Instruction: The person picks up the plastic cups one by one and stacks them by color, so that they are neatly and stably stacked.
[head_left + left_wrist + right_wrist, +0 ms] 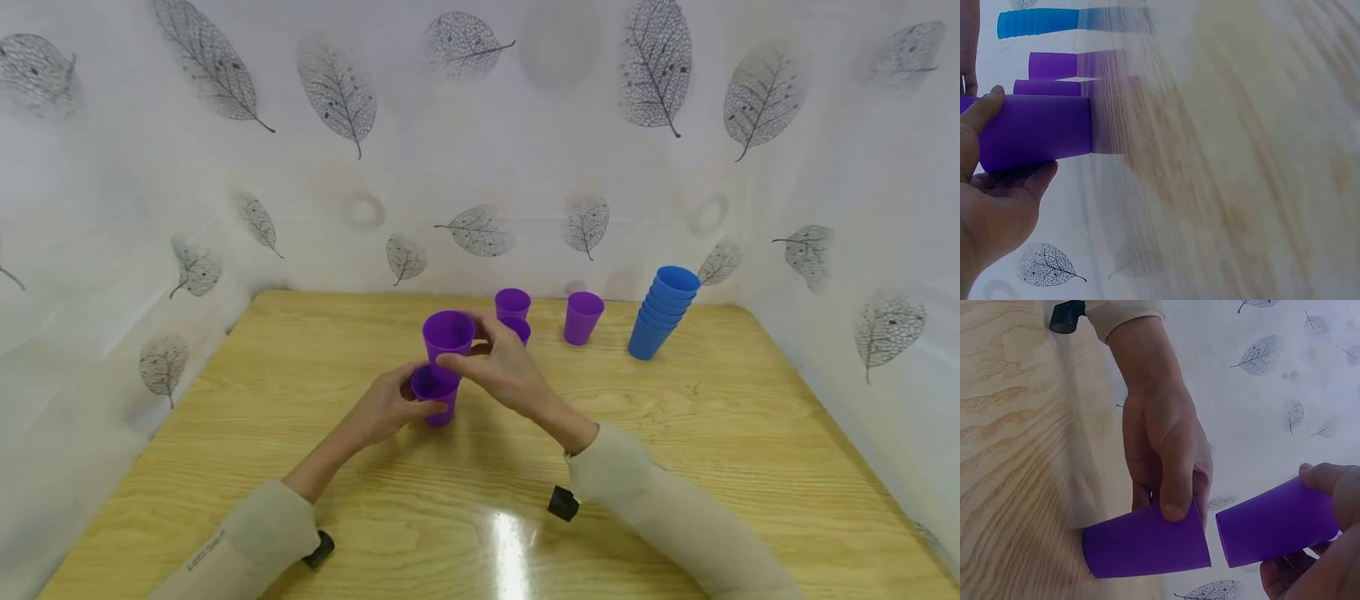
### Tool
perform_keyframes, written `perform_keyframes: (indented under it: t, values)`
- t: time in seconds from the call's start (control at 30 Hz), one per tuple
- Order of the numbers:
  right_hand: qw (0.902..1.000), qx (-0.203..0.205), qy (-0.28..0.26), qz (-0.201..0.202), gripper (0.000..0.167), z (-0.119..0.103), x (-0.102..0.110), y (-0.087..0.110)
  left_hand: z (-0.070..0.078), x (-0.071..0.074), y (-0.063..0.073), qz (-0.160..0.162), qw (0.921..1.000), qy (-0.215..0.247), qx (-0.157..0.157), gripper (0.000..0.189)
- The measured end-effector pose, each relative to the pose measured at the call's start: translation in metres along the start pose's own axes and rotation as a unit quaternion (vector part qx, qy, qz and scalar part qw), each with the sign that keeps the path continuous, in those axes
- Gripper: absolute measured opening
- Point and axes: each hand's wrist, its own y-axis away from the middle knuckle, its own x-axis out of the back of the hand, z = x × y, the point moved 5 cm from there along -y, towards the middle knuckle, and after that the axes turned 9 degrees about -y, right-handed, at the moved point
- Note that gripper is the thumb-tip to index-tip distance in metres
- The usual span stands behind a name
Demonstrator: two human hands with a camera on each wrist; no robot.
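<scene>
My left hand (386, 408) grips a purple cup (438, 408) that stands upright on the table, thumb on its near side. In the left wrist view that cup (1041, 128) has its base on the wood. My right hand (506, 371) holds a second purple cup (448, 335) above the first, thumb and fingers round its side. A narrow gap shows in the right wrist view between the upper cup's base (1272, 522) and the lower cup's rim (1147, 544).
Behind my right hand stand two purple cups, one farther back (512, 302) and one partly hidden (517, 327). Another purple cup (582, 318) stands to their right. Farther right is a stack of blue cups (660, 317). A leaf-patterned curtain (480, 167) surrounds the wooden table (637, 442).
</scene>
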Motion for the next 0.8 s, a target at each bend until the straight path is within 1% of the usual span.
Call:
perform_keyframes:
  t: [0.07,0.2,0.4,0.47,0.63,0.8]
  values:
    - [1.0,0.005,0.0,-0.007,0.06,0.001,-0.004,-0.001,0.0,0.0,-0.001,-0.002,1.0,-0.008,-0.001,0.062]
    - [0.9997,0.013,-0.002,-0.022,0.059,0.003,-0.012,-0.002,0.0,0.0,-0.001,-0.004,0.9997,-0.023,0.007,0.059]
    - [0.9993,0.014,0.007,-0.033,0.06,0.009,-0.017,-0.001,0.002,0.001,-0.001,-0.002,0.9998,-0.015,0.011,0.059]
    - [0.9992,0.016,0.015,-0.033,0.063,0.012,-0.016,0.0,0.002,0.001,-0.001,0.0,0.9998,-0.018,0.009,0.059]
    - [0.9989,0.018,0.036,-0.024,0.067,0.018,-0.01,0.004,0.002,0.0,0.0,-0.001,0.9997,-0.016,0.017,0.057]
    - [0.9994,0.008,0.031,-0.008,0.061,0.021,0.001,0.007,0.001,0.0,-0.001,0.002,0.9998,-0.002,0.022,0.057]
